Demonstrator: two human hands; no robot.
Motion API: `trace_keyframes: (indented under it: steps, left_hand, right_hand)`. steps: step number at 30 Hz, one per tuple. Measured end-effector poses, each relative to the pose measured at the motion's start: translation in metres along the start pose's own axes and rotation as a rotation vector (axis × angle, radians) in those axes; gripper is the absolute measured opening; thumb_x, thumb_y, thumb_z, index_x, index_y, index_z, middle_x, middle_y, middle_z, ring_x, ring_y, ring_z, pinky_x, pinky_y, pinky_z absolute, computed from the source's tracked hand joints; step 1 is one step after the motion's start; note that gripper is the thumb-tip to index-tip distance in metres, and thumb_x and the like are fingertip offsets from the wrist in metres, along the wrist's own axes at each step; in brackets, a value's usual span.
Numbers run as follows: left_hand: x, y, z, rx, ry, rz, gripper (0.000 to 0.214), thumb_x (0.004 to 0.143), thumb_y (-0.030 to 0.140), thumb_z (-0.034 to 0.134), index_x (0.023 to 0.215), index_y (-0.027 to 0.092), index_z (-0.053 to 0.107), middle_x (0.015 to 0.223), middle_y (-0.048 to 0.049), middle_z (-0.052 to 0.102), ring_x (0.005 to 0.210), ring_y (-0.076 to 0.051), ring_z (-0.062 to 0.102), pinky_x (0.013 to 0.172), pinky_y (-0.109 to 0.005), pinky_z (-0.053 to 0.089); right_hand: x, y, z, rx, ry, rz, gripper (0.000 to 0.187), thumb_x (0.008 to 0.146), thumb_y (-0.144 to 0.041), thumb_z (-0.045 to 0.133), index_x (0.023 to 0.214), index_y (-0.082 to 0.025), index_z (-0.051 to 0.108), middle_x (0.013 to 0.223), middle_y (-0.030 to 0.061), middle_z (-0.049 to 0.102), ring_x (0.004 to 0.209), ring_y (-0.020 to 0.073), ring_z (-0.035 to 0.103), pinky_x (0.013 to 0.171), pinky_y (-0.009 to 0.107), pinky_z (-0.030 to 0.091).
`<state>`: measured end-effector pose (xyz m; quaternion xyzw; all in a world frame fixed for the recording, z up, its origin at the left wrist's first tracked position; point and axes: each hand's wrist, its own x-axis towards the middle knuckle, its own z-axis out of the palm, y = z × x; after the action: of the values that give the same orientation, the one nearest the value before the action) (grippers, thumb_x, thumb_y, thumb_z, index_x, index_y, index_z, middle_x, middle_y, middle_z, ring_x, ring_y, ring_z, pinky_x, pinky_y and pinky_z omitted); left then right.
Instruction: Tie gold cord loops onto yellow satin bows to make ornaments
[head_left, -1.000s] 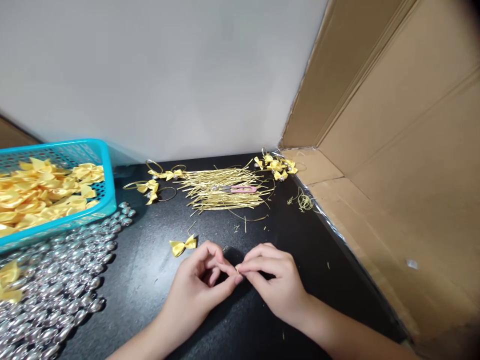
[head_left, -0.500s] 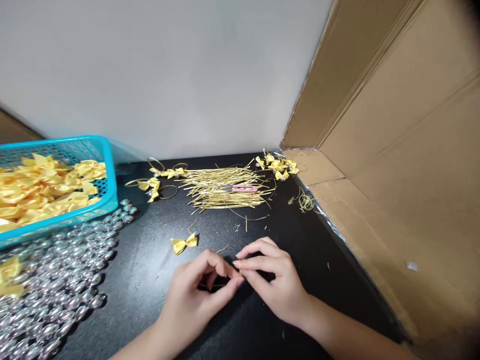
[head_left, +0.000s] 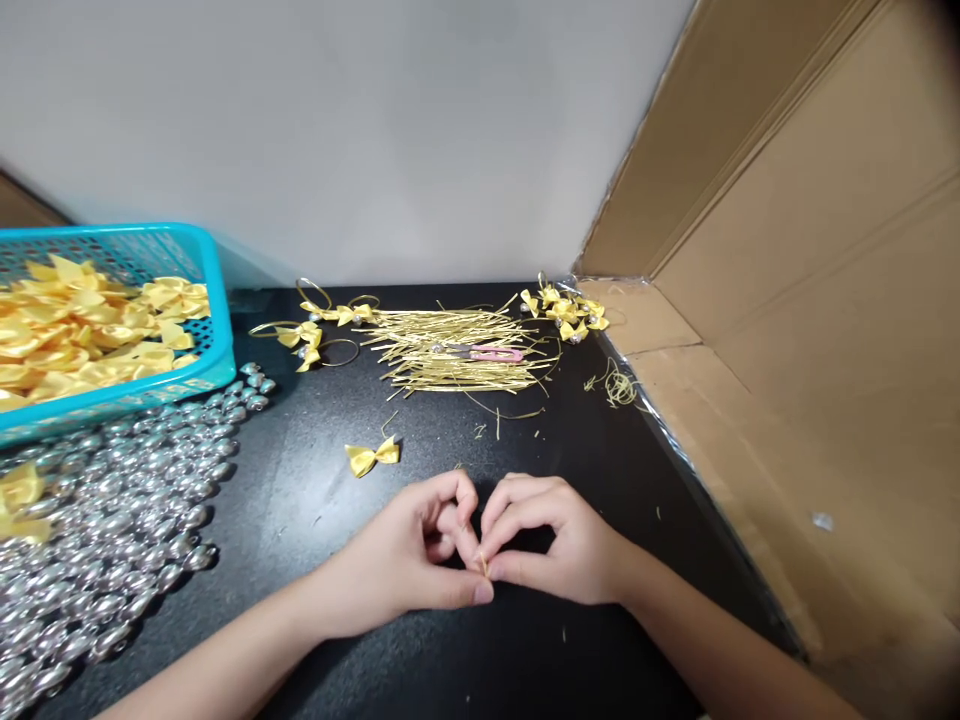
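Note:
My left hand and my right hand meet fingertip to fingertip above the black table. Between them is a short bit of thin gold wire, pinched from both sides and mostly covered by the fingers. A yellow satin bow lies on the table just beyond my left hand. Farther back is a heap of gold wire strips, with pink-handled snips resting on top.
On the left stands a blue basket full of yellow bows, with many silver beads spread before it. Wire loops with bows and a bow cluster lie at the back. Tangled wire sits near the cardboard wall.
My left hand has turned, its thumb now lower and its fingers curled more. Both hands still pinch at the same spot. The view has tilted slightly downward.

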<state>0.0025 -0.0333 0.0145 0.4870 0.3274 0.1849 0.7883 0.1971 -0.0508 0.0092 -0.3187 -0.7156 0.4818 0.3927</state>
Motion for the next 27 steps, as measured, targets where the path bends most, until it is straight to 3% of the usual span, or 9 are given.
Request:
trace_keyframes:
  steps: [6,17,20,27]
  left_hand:
    - [-0.0002,0.0024,0.0014,-0.014,-0.084,-0.044,0.039,0.063,0.004,0.075,0.077,0.021,0.043,0.067,0.0089,0.061,0.058,-0.007,0.05,0.055,-0.018,0.033]
    - [-0.0003,0.0012,0.002,-0.067,-0.113,-0.083,0.042,0.065,0.006,0.076,0.073,0.022,0.038,0.067,0.0076,0.061,0.062,-0.009,0.055,0.06,-0.021,0.04]
    - [0.0003,0.0004,0.0016,-0.054,-0.12,-0.084,0.042,0.065,0.006,0.076,0.071,0.022,0.037,0.064,0.0091,0.059,0.058,-0.008,0.052,0.056,-0.019,0.037]
    - [0.0006,0.0004,-0.0024,-0.011,-0.132,-0.016,0.036,0.068,0.005,0.074,0.077,0.021,0.042,0.067,0.0087,0.061,0.057,-0.007,0.047,0.053,-0.019,0.031]
  right_hand:
    - [0.0016,-0.0037,-0.0036,-0.026,-0.162,0.039,0.01,0.078,-0.023,0.075,0.074,-0.02,0.067,0.079,0.0023,0.073,0.084,0.0172,0.067,0.085,0.033,0.047]
    - [-0.0014,-0.0035,-0.0058,-0.14,-0.283,0.106,0.008,0.081,-0.024,0.073,0.078,-0.022,0.065,0.084,-0.0014,0.071,0.079,0.0137,0.063,0.086,0.031,0.042]
    - [-0.0013,-0.0049,-0.0065,-0.155,-0.326,0.114,0.009,0.083,-0.023,0.071,0.078,-0.022,0.063,0.088,-0.001,0.072,0.086,0.0147,0.063,0.089,0.033,0.038]
    - [-0.0007,-0.0081,-0.0056,-0.125,-0.302,0.137,0.014,0.085,-0.016,0.065,0.076,-0.021,0.056,0.09,-0.0014,0.069,0.095,0.0148,0.062,0.093,0.032,0.036]
